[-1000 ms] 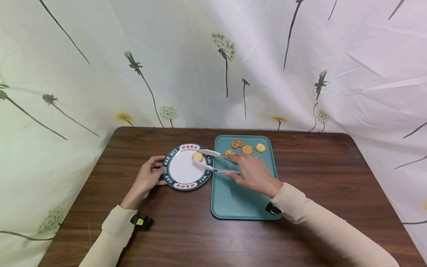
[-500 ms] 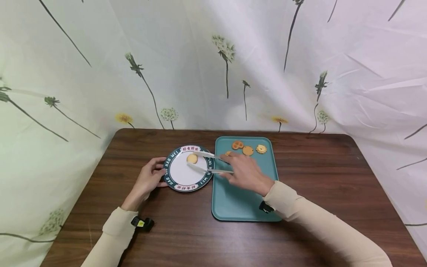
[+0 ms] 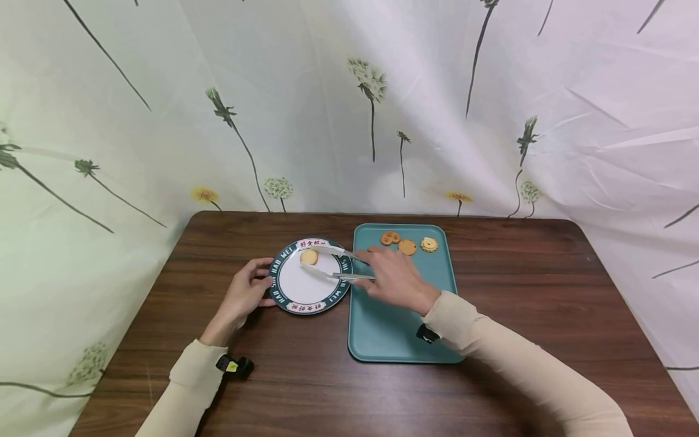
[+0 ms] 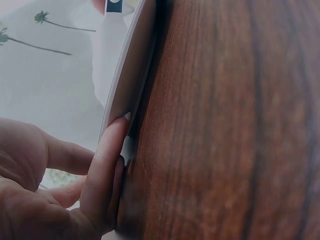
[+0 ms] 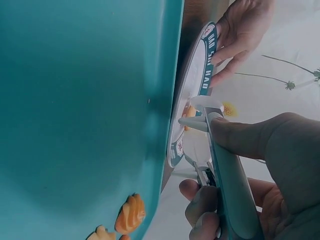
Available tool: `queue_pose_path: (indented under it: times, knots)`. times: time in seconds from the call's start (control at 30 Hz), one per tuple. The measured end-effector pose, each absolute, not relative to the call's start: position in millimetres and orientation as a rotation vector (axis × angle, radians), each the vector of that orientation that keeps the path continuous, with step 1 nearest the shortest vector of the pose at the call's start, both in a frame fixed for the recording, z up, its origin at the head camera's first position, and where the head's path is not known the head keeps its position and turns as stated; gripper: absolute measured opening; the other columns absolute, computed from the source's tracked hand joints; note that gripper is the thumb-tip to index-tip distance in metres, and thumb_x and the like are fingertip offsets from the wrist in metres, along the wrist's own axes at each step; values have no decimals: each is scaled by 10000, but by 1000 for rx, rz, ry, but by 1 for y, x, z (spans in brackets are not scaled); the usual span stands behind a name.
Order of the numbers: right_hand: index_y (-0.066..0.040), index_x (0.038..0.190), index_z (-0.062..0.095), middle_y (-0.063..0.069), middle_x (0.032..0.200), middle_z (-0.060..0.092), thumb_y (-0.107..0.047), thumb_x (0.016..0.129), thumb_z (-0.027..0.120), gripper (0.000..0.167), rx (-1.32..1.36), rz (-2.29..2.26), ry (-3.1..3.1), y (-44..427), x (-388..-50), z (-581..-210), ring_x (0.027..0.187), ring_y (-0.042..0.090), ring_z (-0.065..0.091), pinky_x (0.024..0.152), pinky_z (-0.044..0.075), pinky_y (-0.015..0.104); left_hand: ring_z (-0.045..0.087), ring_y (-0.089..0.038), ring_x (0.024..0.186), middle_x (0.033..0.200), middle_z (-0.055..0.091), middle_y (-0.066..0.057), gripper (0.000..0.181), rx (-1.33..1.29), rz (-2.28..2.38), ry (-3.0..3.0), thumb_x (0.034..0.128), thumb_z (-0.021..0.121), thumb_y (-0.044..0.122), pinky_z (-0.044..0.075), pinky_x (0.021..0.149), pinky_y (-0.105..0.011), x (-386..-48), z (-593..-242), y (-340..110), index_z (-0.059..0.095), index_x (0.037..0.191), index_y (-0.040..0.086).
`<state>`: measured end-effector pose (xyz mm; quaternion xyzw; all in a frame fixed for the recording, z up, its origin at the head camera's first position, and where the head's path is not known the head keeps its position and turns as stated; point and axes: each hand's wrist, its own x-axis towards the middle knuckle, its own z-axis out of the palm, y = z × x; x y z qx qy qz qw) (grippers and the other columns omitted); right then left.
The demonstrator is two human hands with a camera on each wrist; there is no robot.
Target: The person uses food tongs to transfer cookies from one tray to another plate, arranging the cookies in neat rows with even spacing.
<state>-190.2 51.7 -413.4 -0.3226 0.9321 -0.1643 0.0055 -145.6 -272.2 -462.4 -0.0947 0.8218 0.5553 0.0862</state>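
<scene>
Plate: rests on the dark wooden surface (image 3: 295, 394), left of the green tray (image 3: 401, 343); the white plate (image 3: 303, 294) has a green lettered rim.
Left hand: fingers and thumb of the left hand (image 3: 246, 291) hold the plate's left rim.
Right hand: above the tray, the right hand (image 3: 397, 279) grips a pair of tongs (image 3: 344, 276), tips parted over the plate.
Pale round cookie: on the plate, upper part; the cookie (image 3: 309, 257) sits between the tong tips. Cannot tell whether they pinch it.
Tray, far end: pretzel-shaped cookie (image 3: 390, 237), flat round cookie (image 3: 406, 247), ruffled cookie (image 3: 429, 244). Swirled cookie (image 5: 131, 214) also on the tray, right wrist view.
Step in hand: setting down this cookie, by my reading.
Next move calls for: likely spreading the tips clear, lifting without nudging the cookie, plate kept steady.
</scene>
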Motion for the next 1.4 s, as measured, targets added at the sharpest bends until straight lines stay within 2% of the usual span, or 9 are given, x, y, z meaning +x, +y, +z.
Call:
queue_pose_path:
  times: [0.3,0.6,1.13,1.4]
  knots:
    - [-178,1458,620,74,1216,734,-427,971,732,559,-1006,-500,2910,44,-192,-413,798,159,623,490,479,253,625,-274,1057,1410,449,-278,501,-291,1646,2463,1099,441,74,693,742,-311,-144,-462,-272,350,1592,58]
    - [-173,1459,616,94,1174,729,-419,967,739,563,-998,-532,2889,38,-196,-414,683,167,552,411,408,258,621,-285,1059,1395,456,-276,493,-306,1636,2474,1092,448,66,692,738,-307,-145,-460,-273,370,1579,66]
    - [-142,1461,614,78,1222,721,-435,954,751,601,-998,-499,2892,32,-201,-416,701,154,568,430,424,236,613,-273,1053,1394,456,-277,492,-303,1637,2475,1090,443,64,693,731,-311,-146,-462,-274,372,1577,67]
    - [-133,1464,609,103,1163,717,-426,949,760,611,-1005,-510,2878,33,-199,-419,659,164,544,414,404,240,612,-279,1057,1395,454,-269,492,-314,1628,2472,1092,447,70,692,734,-306,-147,-464,-272,373,1578,79]
